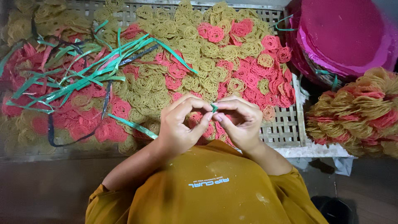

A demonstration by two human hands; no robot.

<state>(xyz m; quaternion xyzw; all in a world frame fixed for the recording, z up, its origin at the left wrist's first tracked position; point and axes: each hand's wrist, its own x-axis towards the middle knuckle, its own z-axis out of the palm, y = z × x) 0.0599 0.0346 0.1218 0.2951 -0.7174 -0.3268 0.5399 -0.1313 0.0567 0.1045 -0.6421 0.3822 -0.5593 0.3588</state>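
Left hand [180, 126] and right hand [240, 120] meeting fingertip to fingertip, both pinching a short green strip [214, 108] (upright between them, equally near each) above woven tray [286, 124] of pink and yellow noodle coils [207, 49]

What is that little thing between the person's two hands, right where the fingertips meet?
In the head view, a short piece of green strip is pinched between the left hand and the right hand, above the woven tray of pink and yellow noodle discs.
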